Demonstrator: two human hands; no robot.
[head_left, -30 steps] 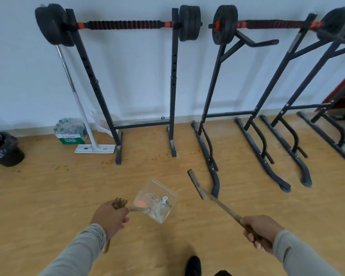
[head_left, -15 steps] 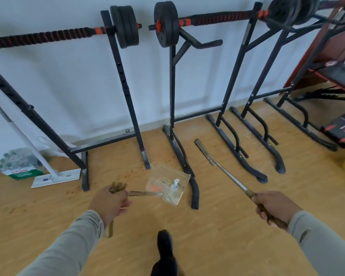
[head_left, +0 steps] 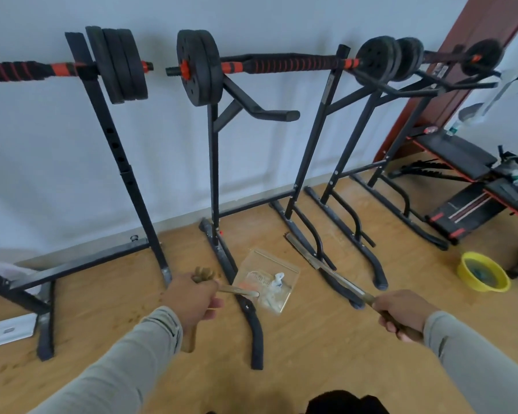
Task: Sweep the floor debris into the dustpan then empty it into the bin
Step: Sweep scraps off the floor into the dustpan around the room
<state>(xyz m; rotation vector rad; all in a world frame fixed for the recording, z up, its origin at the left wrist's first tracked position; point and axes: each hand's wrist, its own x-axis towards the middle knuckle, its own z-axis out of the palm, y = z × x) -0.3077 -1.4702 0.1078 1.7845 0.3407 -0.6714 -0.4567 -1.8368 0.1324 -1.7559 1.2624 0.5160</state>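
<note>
My left hand (head_left: 192, 300) grips the thin handle of a clear plastic dustpan (head_left: 268, 280), held off the wooden floor at centre. White and orange scraps lie inside the pan. My right hand (head_left: 401, 313) holds the long handle of a flat broom (head_left: 304, 253), whose narrow head points up and left near the rack feet. Brown crumbs of debris (head_left: 15, 369) speckle the floor at the lower left. No bin shows in this view.
Black barbell racks (head_left: 213, 162) with weight plates line the white wall, their feet (head_left: 245, 309) stretching toward me. A yellow basin (head_left: 482, 271) sits on the floor at right, beside a black and red bench (head_left: 467, 186). A white mop head (head_left: 6, 331) lies far left.
My view has swung to the right: the black bin and bottle pack left the frame, the yellow basin and bench came in. Both hands kept their holds on dustpan and broom.
</note>
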